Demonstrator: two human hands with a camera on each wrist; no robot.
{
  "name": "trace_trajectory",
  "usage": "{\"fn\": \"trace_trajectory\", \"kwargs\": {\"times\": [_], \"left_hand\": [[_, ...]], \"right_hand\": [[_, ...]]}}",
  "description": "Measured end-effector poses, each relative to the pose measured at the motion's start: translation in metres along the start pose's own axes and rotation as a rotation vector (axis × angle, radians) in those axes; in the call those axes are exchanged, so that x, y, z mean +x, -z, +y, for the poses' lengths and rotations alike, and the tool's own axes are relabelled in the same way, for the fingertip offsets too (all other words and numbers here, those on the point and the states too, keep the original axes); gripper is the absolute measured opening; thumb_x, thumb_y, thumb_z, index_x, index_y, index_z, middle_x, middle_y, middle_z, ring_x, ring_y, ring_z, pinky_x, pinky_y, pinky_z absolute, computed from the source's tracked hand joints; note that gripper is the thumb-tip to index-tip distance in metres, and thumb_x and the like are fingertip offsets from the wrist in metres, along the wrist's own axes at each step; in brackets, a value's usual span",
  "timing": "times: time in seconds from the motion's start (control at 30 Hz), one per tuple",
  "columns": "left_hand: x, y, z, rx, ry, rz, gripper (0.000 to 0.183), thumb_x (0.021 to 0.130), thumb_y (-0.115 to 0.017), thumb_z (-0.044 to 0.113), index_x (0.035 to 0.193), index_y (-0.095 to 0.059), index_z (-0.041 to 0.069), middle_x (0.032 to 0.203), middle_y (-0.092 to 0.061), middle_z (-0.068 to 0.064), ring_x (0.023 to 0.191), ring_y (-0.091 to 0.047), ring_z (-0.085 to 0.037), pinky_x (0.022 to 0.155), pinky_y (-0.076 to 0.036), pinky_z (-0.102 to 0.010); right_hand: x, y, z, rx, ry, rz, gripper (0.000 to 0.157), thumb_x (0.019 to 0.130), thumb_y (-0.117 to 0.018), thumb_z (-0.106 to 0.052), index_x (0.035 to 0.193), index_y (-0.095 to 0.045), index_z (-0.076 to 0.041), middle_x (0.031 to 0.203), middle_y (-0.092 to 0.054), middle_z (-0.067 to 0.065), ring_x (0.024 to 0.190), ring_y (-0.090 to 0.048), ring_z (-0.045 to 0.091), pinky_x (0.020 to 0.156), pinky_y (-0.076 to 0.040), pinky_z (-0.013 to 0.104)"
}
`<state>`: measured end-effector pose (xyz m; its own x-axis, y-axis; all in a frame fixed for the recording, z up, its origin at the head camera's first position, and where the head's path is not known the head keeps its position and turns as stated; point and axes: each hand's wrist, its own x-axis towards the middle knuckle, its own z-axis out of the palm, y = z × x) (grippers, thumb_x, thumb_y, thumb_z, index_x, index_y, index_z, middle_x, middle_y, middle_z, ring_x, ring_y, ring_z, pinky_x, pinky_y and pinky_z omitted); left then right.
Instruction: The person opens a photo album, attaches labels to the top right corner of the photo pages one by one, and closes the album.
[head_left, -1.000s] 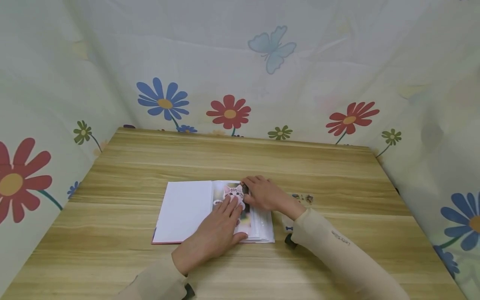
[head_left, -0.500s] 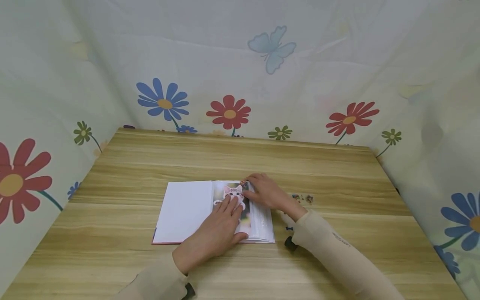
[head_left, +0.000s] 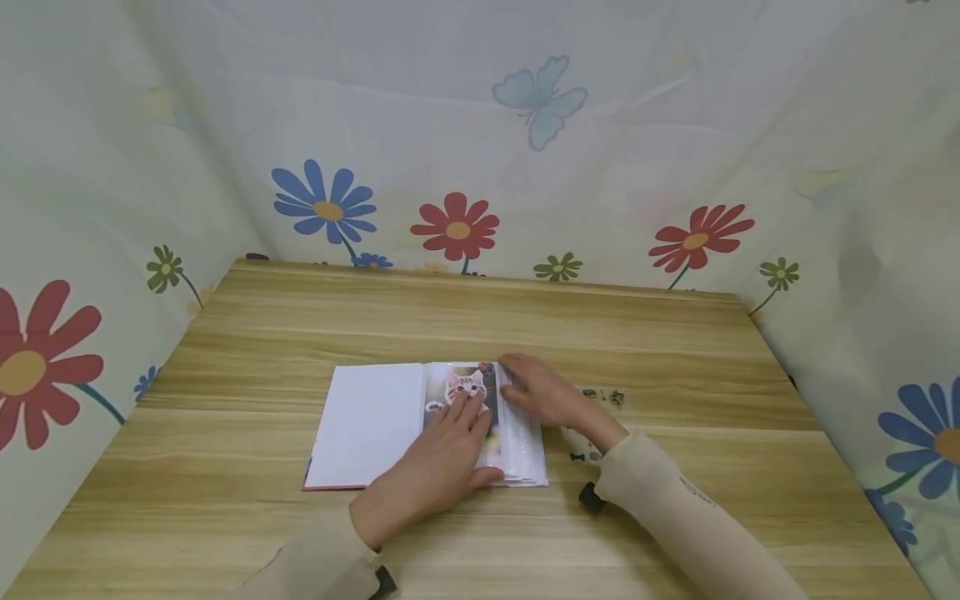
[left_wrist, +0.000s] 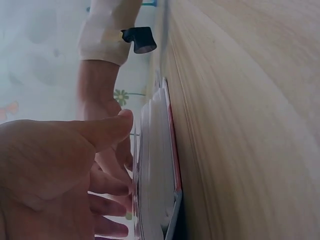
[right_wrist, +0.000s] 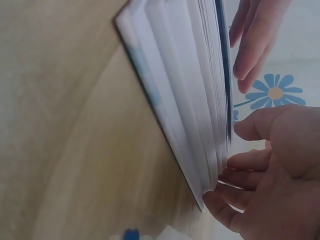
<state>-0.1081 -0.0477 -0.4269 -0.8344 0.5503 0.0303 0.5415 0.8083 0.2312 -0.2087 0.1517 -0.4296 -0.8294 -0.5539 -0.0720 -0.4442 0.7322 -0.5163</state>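
Note:
A photo album (head_left: 367,421) lies open on the table, its white inside cover to the left. On the right, a kitten picture (head_left: 486,383) shows in the top page. My left hand (head_left: 442,458) rests over the picture with fairly straight fingers. My right hand (head_left: 551,398) is at the album's upper right edge; its thumb and fingers are relaxed. In the right wrist view, the fingertips (right_wrist: 220,207) touch the stacked page edges (right_wrist: 185,100) at the far corner. From the left wrist view, my left hand (left_wrist: 50,175) lies above the album's pages (left_wrist: 155,160), thumb extended.
A clear sticker sheet (head_left: 585,446) with small printed pictures lies right of the album, partly under my right forearm. The wood-grain table (head_left: 247,333) reaches back to a flower-printed curtain (head_left: 615,167), which also hangs at both sides.
My right hand has slid slightly right, off the picture's upper right corner, uncovering it. My left hand has shifted a little right on the picture. The album stays in place.

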Motion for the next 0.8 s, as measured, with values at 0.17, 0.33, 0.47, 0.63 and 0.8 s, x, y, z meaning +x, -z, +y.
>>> {"fn": "trace_trajectory", "kwargs": {"times": [0.17,0.33,0.47,0.63,0.8], "left_hand": [[0.0013,-0.0032,0.0031,0.027,-0.020,-0.003,0.081,0.090,-0.071,0.055,0.145,-0.054,-0.002,0.159,-0.043,-0.027,0.149,-0.039,-0.046,0.121,-0.038,-0.057],[0.0023,-0.0053,0.0056,0.061,-0.018,0.005,0.081,0.087,-0.074,0.056,0.143,-0.055,0.000,0.156,-0.046,-0.025,0.147,-0.042,-0.046,0.119,-0.040,-0.056],[0.0043,-0.0075,0.0057,0.073,-0.011,0.009,0.081,0.086,-0.075,0.057,0.143,-0.056,0.002,0.156,-0.048,-0.024,0.147,-0.043,-0.045,0.119,-0.041,-0.055],[0.0052,-0.0061,0.0053,0.060,-0.013,0.009,0.080,0.087,-0.075,0.056,0.142,-0.057,0.002,0.155,-0.049,-0.023,0.147,-0.043,-0.045,0.119,-0.040,-0.055],[0.0046,-0.0016,0.0054,0.030,-0.021,0.008,0.076,0.087,-0.075,0.053,0.141,-0.059,0.001,0.154,-0.050,-0.023,0.146,-0.044,-0.045,0.120,-0.040,-0.055]], "right_hand": [[-0.0013,-0.0016,0.0005,-0.007,0.006,-0.008,0.057,0.104,-0.056,-0.021,0.153,-0.041,0.005,0.159,-0.043,0.025,0.150,-0.040,0.042,0.126,-0.030,0.055],[0.0003,-0.0033,0.0023,-0.034,0.017,-0.009,0.057,0.104,-0.056,-0.020,0.152,-0.042,0.006,0.157,-0.046,0.026,0.148,-0.042,0.043,0.126,-0.032,0.054],[0.0011,-0.0032,0.0030,-0.062,0.018,-0.014,0.056,0.104,-0.055,-0.020,0.152,-0.042,0.006,0.156,-0.047,0.026,0.148,-0.043,0.042,0.125,-0.033,0.054],[0.0002,-0.0012,0.0015,-0.073,0.021,-0.021,0.056,0.104,-0.056,-0.019,0.151,-0.042,0.006,0.155,-0.047,0.027,0.147,-0.043,0.043,0.125,-0.033,0.055],[-0.0007,-0.0003,0.0008,-0.079,0.021,-0.021,0.056,0.104,-0.056,-0.019,0.151,-0.042,0.007,0.155,-0.047,0.027,0.147,-0.043,0.044,0.124,-0.034,0.055]]}}
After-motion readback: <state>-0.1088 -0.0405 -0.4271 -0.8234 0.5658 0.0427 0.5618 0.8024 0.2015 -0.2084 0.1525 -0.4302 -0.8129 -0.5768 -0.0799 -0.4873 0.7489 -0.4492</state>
